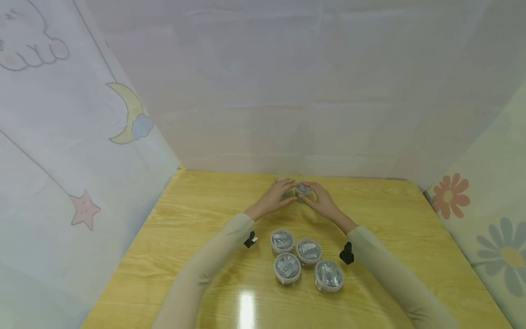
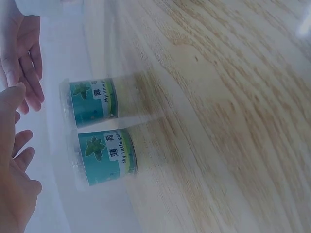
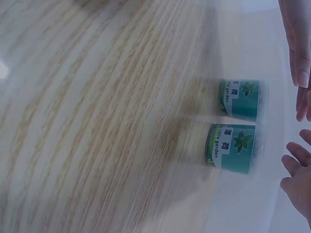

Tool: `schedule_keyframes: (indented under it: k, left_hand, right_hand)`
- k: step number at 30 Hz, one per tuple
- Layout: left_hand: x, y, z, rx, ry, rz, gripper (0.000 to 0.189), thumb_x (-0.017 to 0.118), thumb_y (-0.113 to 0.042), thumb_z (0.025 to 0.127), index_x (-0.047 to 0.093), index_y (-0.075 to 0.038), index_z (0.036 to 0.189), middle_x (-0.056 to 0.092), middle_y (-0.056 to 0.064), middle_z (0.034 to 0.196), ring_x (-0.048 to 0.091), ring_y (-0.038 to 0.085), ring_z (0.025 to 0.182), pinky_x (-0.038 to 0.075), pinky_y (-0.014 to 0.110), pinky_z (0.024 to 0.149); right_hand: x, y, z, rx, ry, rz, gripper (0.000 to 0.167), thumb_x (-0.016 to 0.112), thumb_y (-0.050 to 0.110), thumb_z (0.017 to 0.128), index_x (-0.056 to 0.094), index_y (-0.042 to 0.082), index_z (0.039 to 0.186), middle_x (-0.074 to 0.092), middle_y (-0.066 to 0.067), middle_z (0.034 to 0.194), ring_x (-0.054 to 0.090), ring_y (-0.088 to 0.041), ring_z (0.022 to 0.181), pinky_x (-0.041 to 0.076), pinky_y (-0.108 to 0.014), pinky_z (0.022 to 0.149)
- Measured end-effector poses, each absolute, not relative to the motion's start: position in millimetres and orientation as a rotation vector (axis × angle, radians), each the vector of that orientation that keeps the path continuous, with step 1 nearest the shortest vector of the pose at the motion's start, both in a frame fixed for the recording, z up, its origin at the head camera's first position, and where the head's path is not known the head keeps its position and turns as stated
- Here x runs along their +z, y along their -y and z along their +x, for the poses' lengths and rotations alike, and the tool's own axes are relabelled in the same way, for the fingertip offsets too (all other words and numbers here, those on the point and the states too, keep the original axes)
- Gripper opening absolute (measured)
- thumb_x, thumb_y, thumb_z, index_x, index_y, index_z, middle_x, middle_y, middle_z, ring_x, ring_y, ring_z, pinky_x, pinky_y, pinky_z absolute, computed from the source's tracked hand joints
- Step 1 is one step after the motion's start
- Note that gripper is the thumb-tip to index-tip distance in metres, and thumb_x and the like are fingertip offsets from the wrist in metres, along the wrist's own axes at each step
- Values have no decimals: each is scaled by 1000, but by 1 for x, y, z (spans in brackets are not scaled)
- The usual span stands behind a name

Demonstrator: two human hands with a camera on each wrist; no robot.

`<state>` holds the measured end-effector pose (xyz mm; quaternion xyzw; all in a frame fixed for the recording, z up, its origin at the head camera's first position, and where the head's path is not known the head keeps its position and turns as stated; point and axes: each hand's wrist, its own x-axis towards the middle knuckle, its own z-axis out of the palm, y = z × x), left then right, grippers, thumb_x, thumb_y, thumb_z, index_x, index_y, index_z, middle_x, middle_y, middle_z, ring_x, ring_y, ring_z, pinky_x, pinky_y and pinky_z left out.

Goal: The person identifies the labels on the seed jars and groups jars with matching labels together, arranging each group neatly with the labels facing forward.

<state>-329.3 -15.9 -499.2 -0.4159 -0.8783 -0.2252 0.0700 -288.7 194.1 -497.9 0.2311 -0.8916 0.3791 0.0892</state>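
Two small round tubs with green printed labels stand side by side at the back of the table. One tub [image 1: 288,194] is partly hidden behind my left hand [image 1: 273,197], the other tub [image 1: 303,188] shows between my hands. My right hand [image 1: 323,204] is on the right of the pair, fingers loosely bent toward the left hand. Both wrist views show a gap between the hands and the tubs; in the left wrist view the green labels [image 2: 106,156] carry a leaf picture and "My little garden". In the right wrist view the right fingers [image 3: 297,158] are spread, holding nothing.
Nearer on the wooden table [image 1: 197,256] stand several more lidded tubs: a back-left one [image 1: 282,241], a middle one [image 1: 309,251], a front-left one [image 1: 287,267] and a front-right one [image 1: 328,275]. A pale curtain [image 1: 267,114] hangs behind the table.
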Motion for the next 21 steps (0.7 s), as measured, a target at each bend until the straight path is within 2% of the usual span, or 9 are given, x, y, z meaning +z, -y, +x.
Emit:
schedule_keyframes:
  k: [7, 13, 17, 21]
  left_hand:
    - [-497, 22, -326, -660, 2608, -1326, 56, 57, -33, 92, 39, -13, 141, 39, 9, 144, 30, 27, 137, 14, 53, 114]
    - [-498, 27, -326, -711, 2567, -1363, 54, 59, -29, 92, 42, -10, 139, 42, 8, 143, 32, 28, 135, 17, 55, 112]
    - [-500, 30, -325, -740, 2534, -1396, 51, 58, -28, 92, 45, -6, 136, 44, 11, 141, 35, 27, 133, 20, 50, 113]
    - [-504, 32, -324, -730, 2537, -1410, 50, 57, -28, 93, 45, -5, 135, 43, 12, 141, 35, 25, 133, 19, 51, 113]
  right_hand:
    - [-500, -192, -287, 1112, 2612, 757, 56, 63, 26, 90, 43, 5, 137, 43, -18, 138, 40, -39, 126, 36, -59, 99]
    - [-501, -191, -287, 1103, 2577, 807, 55, 63, 24, 89, 43, 3, 136, 44, -18, 137, 40, -39, 126, 36, -60, 99]
    - [-501, -191, -285, 1119, 2559, 833, 52, 63, 21, 89, 46, 0, 133, 46, -20, 135, 40, -39, 126, 35, -60, 100]
    - [-501, -192, -281, 1140, 2569, 836, 49, 63, 21, 90, 47, 0, 132, 47, -21, 134, 39, -38, 127, 34, -60, 101]
